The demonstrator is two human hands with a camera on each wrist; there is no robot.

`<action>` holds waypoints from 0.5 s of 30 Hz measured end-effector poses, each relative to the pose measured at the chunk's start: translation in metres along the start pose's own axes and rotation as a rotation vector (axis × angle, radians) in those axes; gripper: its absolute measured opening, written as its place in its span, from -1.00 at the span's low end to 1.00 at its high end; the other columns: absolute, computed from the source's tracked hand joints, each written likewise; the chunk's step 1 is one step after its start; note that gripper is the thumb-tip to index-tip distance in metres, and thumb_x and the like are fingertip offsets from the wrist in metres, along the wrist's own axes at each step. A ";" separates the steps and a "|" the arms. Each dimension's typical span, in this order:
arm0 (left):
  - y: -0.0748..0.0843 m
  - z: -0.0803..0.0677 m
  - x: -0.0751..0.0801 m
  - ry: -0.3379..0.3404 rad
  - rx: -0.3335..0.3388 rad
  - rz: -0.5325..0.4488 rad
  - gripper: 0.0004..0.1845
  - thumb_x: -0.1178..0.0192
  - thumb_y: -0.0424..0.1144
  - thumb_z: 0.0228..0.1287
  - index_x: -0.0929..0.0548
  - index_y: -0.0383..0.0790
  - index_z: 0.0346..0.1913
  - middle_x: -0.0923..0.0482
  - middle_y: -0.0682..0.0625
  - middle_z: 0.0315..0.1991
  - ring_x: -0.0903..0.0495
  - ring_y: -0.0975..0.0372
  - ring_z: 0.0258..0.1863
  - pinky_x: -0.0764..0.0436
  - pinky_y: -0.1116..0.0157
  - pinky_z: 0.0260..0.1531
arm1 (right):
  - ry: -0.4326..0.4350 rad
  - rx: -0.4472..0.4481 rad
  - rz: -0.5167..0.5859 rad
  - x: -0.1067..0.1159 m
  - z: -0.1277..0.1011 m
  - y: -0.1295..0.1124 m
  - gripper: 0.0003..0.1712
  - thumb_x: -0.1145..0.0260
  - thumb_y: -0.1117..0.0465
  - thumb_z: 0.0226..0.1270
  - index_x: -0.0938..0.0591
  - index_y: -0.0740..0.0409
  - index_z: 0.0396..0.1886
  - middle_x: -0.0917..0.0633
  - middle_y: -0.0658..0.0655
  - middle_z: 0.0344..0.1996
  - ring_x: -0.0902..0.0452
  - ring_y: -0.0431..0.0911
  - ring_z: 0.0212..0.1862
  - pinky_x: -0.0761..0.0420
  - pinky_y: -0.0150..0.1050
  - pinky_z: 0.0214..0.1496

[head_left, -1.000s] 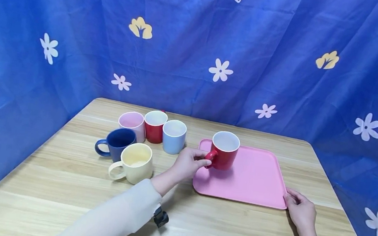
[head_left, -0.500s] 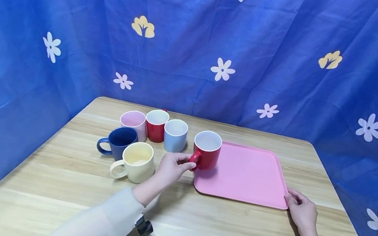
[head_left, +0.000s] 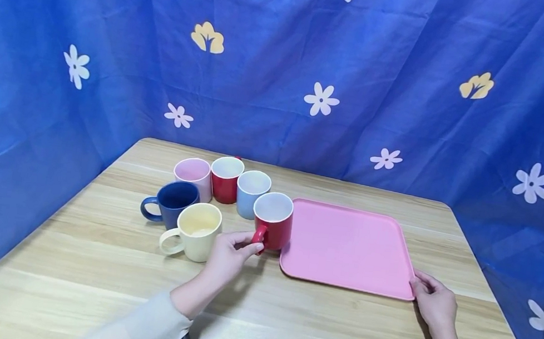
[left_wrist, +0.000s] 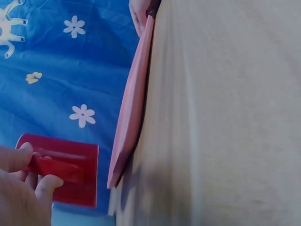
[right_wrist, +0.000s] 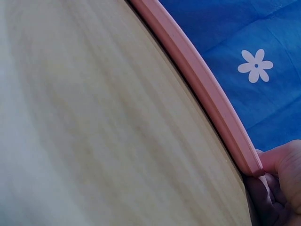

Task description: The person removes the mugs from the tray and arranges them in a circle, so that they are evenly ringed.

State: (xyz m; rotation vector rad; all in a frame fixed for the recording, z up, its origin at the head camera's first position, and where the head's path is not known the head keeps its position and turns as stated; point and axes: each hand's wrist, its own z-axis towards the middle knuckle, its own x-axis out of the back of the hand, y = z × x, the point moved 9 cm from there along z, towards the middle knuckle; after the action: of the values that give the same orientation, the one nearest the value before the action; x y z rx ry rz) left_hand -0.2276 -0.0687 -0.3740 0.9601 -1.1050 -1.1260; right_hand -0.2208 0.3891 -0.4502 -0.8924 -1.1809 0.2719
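A blue cloth backdrop printed with white and yellow flowers (head_left: 325, 58) hangs behind and around a light wooden tabletop (head_left: 285, 322), which carries everything else. The largest thing on it is a flat, pink, rounded-rectangular plastic tray (head_left: 348, 248), lying right of the middle with its near right corner close to the tabletop's front right. The person's right hand (head_left: 430, 305) rests at that corner, its fingers (right_wrist: 282, 162) curled against the tray's rim, as the right wrist view shows from close by. To the left of the tray stands a cluster of ceramic mugs: a cream mug with a handle (head_left: 196, 231) nearest the person, a dark blue mug with a handle (head_left: 172, 203) just behind and left of it, then a pale pink mug (head_left: 193, 174), a second red mug with a white inside (head_left: 225, 178) and a light blue mug (head_left: 252, 189) in a row at the back. A glossy red ceramic mug with a white inside (head_left: 273, 226) sits upright just beside the tray's left edge, in front of the light blue mug and right of the cream one; whether its base touches the tabletop cannot be told. The left hand (head_left: 229, 254) holds this mug by its handle, the fingers (left_wrist: 49, 183) and thumb pinching the handle, which the left wrist view shows plainly.
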 end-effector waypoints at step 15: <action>-0.022 -0.014 0.019 0.126 0.101 -0.006 -0.76 -0.36 -0.52 0.03 -0.70 -0.51 -0.18 -0.68 -0.24 -0.36 -0.55 0.33 -0.52 -0.62 0.33 -0.47 | -0.022 -0.007 0.005 -0.003 0.000 0.001 -0.60 -0.20 0.15 0.37 -0.61 0.34 0.06 -0.66 0.33 -0.09 -0.53 0.14 0.03 -0.45 -0.23 -0.08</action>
State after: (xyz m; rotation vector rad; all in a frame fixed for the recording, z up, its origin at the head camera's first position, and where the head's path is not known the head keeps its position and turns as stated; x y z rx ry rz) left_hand -0.2164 -0.0911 -0.3951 1.0993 -1.0647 -1.0081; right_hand -0.2215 0.3874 -0.4527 -0.9009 -1.2011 0.2827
